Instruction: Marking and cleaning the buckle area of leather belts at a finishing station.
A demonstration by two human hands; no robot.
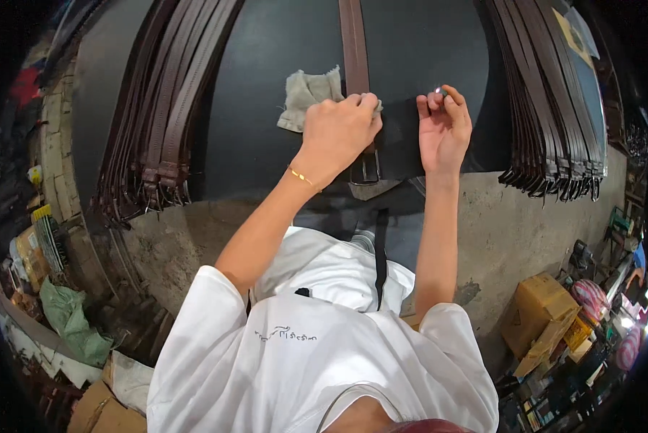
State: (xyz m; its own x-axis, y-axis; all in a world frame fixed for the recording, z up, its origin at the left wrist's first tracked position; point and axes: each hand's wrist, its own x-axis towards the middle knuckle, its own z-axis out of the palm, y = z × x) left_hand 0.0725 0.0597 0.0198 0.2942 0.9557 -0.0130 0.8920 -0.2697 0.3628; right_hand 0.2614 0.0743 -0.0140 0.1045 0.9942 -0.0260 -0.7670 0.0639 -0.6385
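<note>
A brown leather belt (354, 43) lies lengthwise on the dark table in front of me, its metal buckle (367, 172) at the near edge. My left hand (340, 131) is closed over the belt, bunching a frayed grey cloth (309, 90) that sticks out to the left and a little to the right of the fingers. The part of the belt beneath that hand is hidden. To the right of the belt my right hand (443, 133) is raised, palm partly showing, fingers curled in around something small with a bright glint at the fingertips. I cannot make out what it is.
Brown belts with buckles hang over the near table edge in a thick bundle on the left (169, 137) and another on the right (551, 123). The black tabletop (273, 43) lies between them. Cardboard boxes (540, 314) stand on the floor at the right, a green sack (71, 317) at the left.
</note>
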